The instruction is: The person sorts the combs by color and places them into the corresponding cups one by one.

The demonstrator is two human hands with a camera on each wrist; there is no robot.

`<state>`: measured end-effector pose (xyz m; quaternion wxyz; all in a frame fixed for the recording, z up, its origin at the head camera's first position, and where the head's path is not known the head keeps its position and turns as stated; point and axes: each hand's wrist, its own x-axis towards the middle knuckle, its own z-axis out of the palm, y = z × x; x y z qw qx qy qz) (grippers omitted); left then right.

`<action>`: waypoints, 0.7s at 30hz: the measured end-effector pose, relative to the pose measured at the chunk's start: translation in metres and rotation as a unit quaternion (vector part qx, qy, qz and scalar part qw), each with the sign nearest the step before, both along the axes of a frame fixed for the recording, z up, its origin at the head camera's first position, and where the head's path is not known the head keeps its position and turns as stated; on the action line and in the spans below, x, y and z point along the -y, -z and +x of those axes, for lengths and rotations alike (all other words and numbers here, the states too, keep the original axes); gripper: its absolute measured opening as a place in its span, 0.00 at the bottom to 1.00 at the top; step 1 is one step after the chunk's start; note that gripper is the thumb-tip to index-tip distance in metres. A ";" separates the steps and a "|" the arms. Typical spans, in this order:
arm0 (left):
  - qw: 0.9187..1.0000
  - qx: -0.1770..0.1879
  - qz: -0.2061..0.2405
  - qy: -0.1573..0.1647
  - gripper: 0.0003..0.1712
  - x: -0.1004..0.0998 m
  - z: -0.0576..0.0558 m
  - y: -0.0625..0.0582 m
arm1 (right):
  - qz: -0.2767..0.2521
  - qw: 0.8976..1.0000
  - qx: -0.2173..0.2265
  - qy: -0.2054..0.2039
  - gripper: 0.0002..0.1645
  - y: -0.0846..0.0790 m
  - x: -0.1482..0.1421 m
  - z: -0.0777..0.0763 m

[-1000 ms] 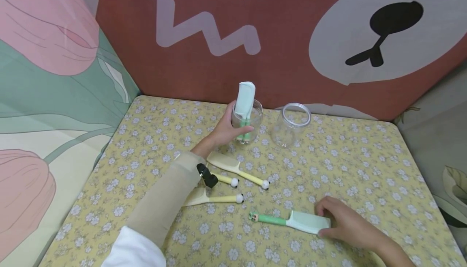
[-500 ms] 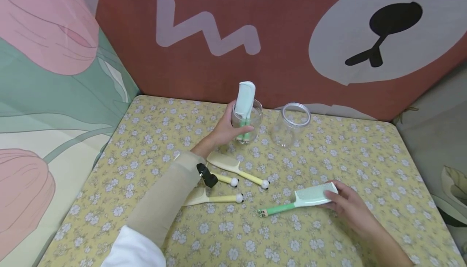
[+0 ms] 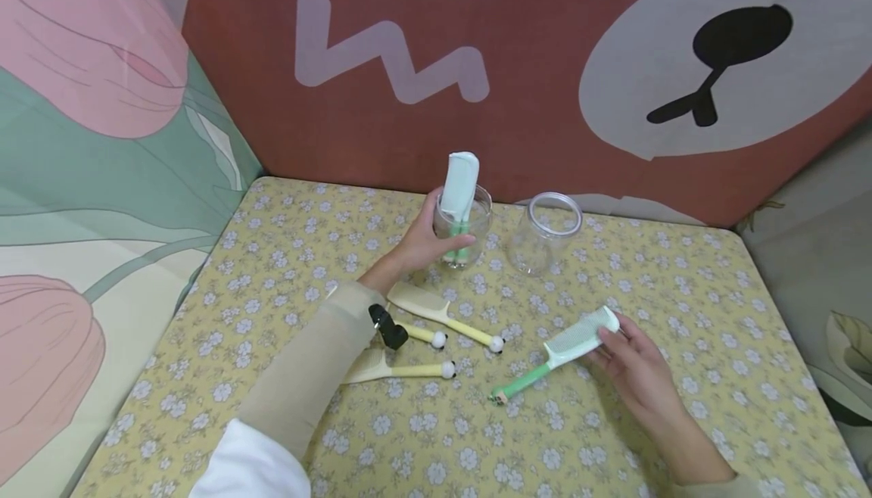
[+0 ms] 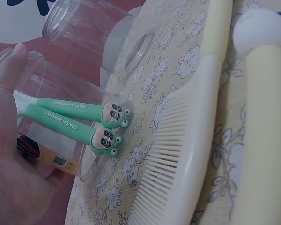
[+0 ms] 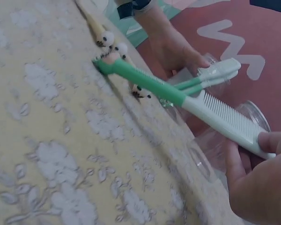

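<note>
My right hand [image 3: 636, 373] pinches green-handled comb [image 3: 571, 342] by toothed end, over surface [image 3: 504, 452], right of yellow combs [image 3: 417, 303]. My left hand [image 3: 424, 243] clamped round clear jar [image 3: 481, 227]; two matching combs [image 3: 460, 184] inside, handles down.

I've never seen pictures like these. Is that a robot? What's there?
No, it's a person! The wide picture comes from a camera on their head, the other two from cameras on their wrists. Their bare left hand holds a clear, rounded jar with two pale combs with green handles inside. Their bare right hand pinches another pale comb with a green handle by its toothed part. Three cream combs with yellow handles lie on the yellow, flowery tablecloth, where a second clear jar stands.
</note>
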<state>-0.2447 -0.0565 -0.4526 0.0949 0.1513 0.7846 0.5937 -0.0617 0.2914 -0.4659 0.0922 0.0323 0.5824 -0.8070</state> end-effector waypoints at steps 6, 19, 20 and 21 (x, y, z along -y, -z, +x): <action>1.000 0.000 0.003 0.005 0.59 0.000 -0.001 0.000 | -0.020 1.000 0.000 0.023 0.20 -0.009 0.003 -0.012; 1.000 0.003 0.005 0.006 0.59 0.000 -0.001 0.000 | -0.036 0.995 -0.088 0.029 0.20 -0.072 0.000 -0.057; 1.000 0.003 0.005 0.006 0.59 0.000 -0.001 0.001 | -0.035 0.995 -0.093 0.029 0.19 -0.077 0.001 -0.061; 1.000 0.004 0.006 0.006 0.59 0.001 -0.001 0.001 | -0.036 0.994 -0.097 0.028 0.19 -0.081 0.002 -0.064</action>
